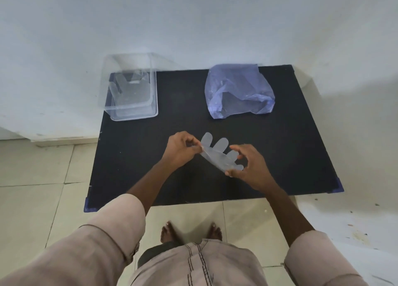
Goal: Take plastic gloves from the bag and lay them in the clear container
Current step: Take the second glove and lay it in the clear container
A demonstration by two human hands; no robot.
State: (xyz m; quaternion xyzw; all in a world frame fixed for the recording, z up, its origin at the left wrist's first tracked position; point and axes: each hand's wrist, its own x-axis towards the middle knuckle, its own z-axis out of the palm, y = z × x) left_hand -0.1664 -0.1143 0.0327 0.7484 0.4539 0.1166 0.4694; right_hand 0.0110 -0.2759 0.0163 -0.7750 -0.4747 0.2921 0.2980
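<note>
A thin clear plastic glove (217, 155) is stretched between both hands above the middle of the black table (133, 156), its fingers pointing away from me. My left hand (181, 150) pinches its left edge. My right hand (249, 167) grips its lower right edge. The bluish plastic bag (237, 89) lies crumpled at the back right of the table, mouth toward me. The clear container (131, 91) stands at the back left corner with at least one clear glove (127, 87) lying flat inside.
A white wall runs behind the table. The table's front corners have blue caps (338, 185). Pale floor tiles surround the table, and my bare feet (191, 232) stand just before its front edge.
</note>
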